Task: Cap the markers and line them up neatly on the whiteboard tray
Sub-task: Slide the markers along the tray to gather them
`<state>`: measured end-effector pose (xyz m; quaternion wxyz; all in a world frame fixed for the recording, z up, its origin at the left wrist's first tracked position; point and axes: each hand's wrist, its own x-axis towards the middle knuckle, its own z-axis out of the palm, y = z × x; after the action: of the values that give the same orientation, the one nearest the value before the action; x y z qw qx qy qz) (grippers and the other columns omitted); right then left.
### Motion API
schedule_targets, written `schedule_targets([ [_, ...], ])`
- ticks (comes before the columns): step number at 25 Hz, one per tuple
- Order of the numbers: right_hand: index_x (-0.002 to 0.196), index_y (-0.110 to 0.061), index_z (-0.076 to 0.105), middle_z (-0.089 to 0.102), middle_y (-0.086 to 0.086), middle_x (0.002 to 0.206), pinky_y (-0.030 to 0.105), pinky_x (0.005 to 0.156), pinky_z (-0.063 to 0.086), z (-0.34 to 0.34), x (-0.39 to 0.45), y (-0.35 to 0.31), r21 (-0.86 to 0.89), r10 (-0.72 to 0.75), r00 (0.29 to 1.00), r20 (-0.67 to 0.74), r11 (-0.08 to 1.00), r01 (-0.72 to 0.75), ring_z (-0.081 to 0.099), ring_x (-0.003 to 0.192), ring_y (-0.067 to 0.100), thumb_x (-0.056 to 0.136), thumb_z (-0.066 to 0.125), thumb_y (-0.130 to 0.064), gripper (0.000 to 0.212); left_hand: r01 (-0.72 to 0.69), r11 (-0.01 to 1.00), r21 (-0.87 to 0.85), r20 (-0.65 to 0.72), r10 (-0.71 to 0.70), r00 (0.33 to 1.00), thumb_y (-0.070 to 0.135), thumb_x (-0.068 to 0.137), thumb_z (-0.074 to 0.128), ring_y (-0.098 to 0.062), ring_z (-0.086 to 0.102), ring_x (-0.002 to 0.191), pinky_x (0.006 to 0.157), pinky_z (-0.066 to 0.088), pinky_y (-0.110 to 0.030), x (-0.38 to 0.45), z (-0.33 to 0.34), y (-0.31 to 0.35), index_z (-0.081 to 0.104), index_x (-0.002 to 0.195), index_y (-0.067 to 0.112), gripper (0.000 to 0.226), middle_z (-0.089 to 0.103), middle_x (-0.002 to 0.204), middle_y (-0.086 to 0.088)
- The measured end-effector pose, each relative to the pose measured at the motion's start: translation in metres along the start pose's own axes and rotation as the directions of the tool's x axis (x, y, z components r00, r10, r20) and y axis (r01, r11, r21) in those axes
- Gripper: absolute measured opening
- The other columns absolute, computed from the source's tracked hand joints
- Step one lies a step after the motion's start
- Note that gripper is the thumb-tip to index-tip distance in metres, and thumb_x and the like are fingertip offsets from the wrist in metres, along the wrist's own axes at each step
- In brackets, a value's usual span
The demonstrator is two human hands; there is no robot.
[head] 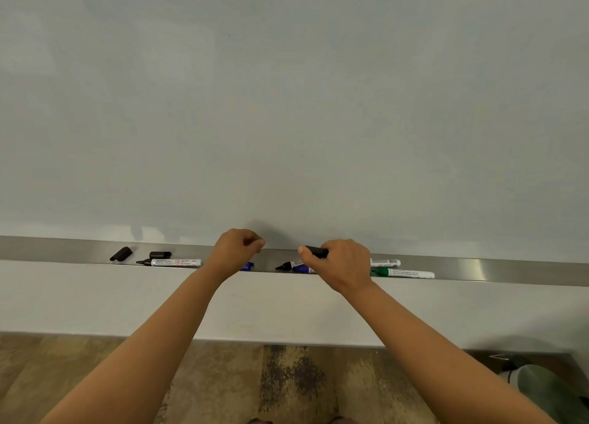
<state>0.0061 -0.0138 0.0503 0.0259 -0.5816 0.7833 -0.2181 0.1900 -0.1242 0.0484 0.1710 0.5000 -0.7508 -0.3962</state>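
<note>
The steel whiteboard tray (478, 269) runs across the view. My right hand (342, 266) pinches a black cap (317, 251) above an uncapped black marker (287, 265) and a blue marker (302, 268); their right parts are hidden by the hand. My left hand (236, 251) hovers over the tray with fingers curled and nothing visible in it. A blue piece (248, 266) peeks out under its wrist. At the left lie two loose black caps (121, 253) (160, 254) and another uncapped black marker (172, 262). A green marker (402, 273) and a white-barrelled marker (385, 262) lie at the right.
The whiteboard (287, 105) fills the upper view. Below the tray are a white wall strip (95, 296) and a wooden floor (296, 385). A dark object with a cable (541, 382) sits at the bottom right.
</note>
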Motion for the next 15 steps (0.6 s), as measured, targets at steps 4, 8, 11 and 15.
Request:
schedule_targets([
  [4,0.079,-0.020,0.047,0.045,-0.010,0.057,0.035,0.076,0.034,0.009,-0.001,0.012,-0.004,-0.023,0.984,0.175,1.000,0.024,0.047,0.060,0.018,0.081,0.043,-0.066,0.047,0.012,0.949,0.316,-0.007,-0.010,1.000,0.012,0.091,0.047,-0.025,0.059,0.103,0.087,0.045,-0.031,0.000,-0.007,-0.023,0.064,0.110,0.012,0.025,0.066,0.116,-0.009],
  [8,0.112,-0.015,0.039,0.051,0.001,0.081,0.040,0.090,0.039,0.015,0.001,0.011,-0.014,-0.106,0.944,0.312,0.993,0.116,0.047,0.075,0.021,0.084,0.048,-0.012,0.030,-0.043,0.827,0.561,0.147,-0.048,0.988,0.002,0.088,0.044,-0.027,0.054,0.114,0.096,0.045,-0.035,0.001,-0.002,-0.032,0.055,0.123,0.016,0.040,0.057,0.128,-0.008],
  [11,0.113,-0.014,0.040,0.057,0.008,0.097,0.038,0.085,0.036,0.019,0.010,0.001,-0.033,-0.173,0.921,0.349,0.980,0.196,0.052,0.090,0.027,0.076,0.051,0.003,0.042,-0.092,0.794,0.601,0.191,-0.031,0.981,0.001,0.086,0.047,-0.026,0.053,0.113,0.098,0.046,-0.036,0.002,0.001,-0.034,0.054,0.123,0.017,0.042,0.054,0.128,-0.006],
  [15,0.105,-0.010,0.045,0.061,0.012,0.101,0.032,0.074,0.033,0.028,0.021,-0.008,-0.102,-0.249,0.922,0.298,0.952,0.290,0.052,0.091,0.029,0.072,0.049,0.011,0.040,-0.083,0.812,0.578,0.178,-0.026,0.984,0.002,0.085,0.050,-0.028,0.053,0.113,0.098,0.045,-0.036,0.003,0.001,-0.034,0.055,0.123,0.016,0.041,0.055,0.127,-0.008],
])
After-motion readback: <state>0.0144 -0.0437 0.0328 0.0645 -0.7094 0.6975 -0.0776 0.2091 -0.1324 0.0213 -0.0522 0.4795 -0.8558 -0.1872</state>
